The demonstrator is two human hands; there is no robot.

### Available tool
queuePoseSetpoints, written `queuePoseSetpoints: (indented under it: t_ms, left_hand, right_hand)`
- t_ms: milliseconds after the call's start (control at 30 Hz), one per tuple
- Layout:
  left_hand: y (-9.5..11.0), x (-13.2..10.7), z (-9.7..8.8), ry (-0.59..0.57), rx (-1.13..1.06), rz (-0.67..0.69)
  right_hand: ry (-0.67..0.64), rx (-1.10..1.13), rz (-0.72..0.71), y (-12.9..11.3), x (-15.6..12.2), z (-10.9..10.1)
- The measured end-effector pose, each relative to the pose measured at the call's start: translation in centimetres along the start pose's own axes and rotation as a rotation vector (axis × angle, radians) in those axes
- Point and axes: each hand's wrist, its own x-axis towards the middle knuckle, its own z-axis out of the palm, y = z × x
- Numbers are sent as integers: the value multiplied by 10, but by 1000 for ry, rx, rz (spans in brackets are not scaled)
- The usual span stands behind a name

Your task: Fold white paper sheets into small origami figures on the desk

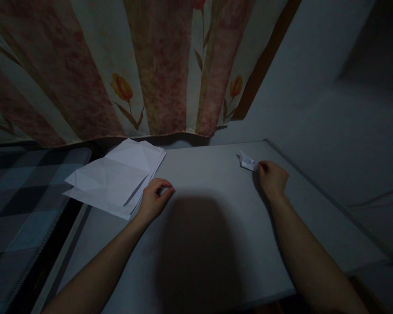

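Near the far right part of the white table [212, 174], my right hand [273, 178] pinches one end of a small white folded paper figure [247, 161] between thumb and fingertips. The figure has a pointed tip at its left; its exact shape is too small and dim to tell. My left hand [155, 198] rests at the right edge of a stack of creased white paper sheets [118, 174], its thumb and index finger curled into a ring with nothing in them. Fold lines cross the top sheet.
A striped curtain [170, 69] with tulips hangs behind the table. A checked mattress [26, 205] lies to the left, across a dark gap. At the right stands a pale wall [340, 144] with a cable. A dark shadow falls across the table's middle.
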Motion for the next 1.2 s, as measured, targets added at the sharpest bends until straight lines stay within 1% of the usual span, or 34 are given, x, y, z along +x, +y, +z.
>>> queuePoseSetpoints:
  t_ms: [267,367,500,667,800,967,1033,1100,1200]
  left_hand:
    - [-1,0,0,5,6,5]
    - [0,-1,0,15,6,5]
    - [3,-2,-1,18,30,19]
    - [5,-4,-2,4,87,92]
    - [6,-4,-2,6,88,89]
    - [8,-4,-2,21,100,105]
    - [10,-6,-2,34,123,138]
    - [13,-8,-2,41,170,198]
    - [19,-7,-10,56,284,285]
  right_hand:
    - [-3,37,15,3,-1,4]
    - [-7,69,50,1,-1,2]
    - [19,80,88,-2,-1,2]
    - [-29,90,66,-3,-2,7]
    - [-48,118,13,-10,-3,9]
    - [-55,136,-17,-18,-4,11]
    - [-45,152,-27,-18,-4,12]
    - [-22,175,-30,-18,-5,11]
    - [68,215,-43,-21,-6,7]
